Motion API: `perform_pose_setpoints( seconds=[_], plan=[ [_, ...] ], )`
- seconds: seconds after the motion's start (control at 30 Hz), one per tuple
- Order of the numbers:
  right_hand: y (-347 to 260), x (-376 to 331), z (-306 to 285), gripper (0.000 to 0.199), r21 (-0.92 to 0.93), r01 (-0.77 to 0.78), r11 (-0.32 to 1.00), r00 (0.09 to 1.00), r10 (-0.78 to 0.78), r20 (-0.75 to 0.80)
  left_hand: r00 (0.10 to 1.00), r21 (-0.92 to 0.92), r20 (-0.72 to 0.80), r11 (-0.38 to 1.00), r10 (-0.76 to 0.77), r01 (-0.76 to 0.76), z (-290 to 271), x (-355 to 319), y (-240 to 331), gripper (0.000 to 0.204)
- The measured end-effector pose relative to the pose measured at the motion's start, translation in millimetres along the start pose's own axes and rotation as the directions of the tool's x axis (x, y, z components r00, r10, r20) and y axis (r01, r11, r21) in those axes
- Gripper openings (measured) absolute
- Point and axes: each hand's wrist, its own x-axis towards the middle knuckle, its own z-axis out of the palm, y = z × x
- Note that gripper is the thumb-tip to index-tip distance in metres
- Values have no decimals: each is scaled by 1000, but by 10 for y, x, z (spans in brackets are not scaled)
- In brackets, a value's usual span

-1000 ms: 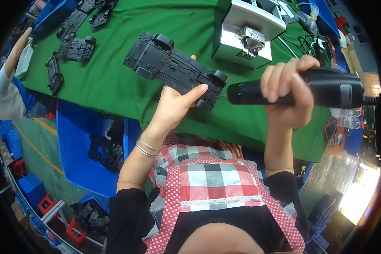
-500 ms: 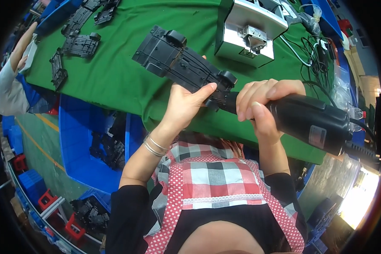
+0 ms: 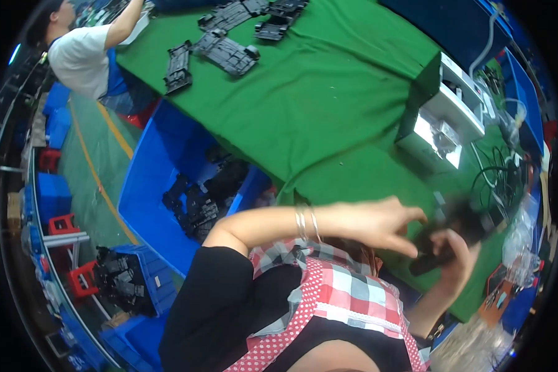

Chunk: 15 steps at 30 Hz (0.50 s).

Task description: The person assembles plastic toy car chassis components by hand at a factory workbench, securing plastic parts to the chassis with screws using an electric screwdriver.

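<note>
My right hand (image 3: 457,263) is closed around a black power screwdriver (image 3: 443,239), low on the right near the edge of the green-covered table (image 3: 328,105). Both are blurred by motion. My left hand (image 3: 378,224), with thin bangles on the wrist, reaches across my chest with its fingers spread. Its fingertips are close to the tool, but whether they touch it is unclear. The long black plastic part is not under my hands.
A white and grey machine (image 3: 446,118) stands on the table, with cables (image 3: 502,180) to its right. Black plastic parts (image 3: 226,53) lie at the far end near a seated co-worker (image 3: 80,56). A blue bin (image 3: 167,186) of black parts sits below the table edge, with crates (image 3: 130,279) nearby.
The view has swung left and down. My left hand has come off the long black part, which is out of sight, and both hands with the tool now sit low on the right.
</note>
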Motion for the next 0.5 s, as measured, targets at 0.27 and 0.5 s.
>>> perform_pose_setpoints(
  seconds=[0.27,0.5],
  plan=[
    [159,-804,-2011,28,-243,-38,969,610,-170,-774,80,310,-839,352,538,883,-3672,-1627,-529,60],
    [124,-598,-2254,29,-273,160,949,612,-312,-727,55,91,-989,270,140,959,-4113,-2241,-811,95]
  ],
)
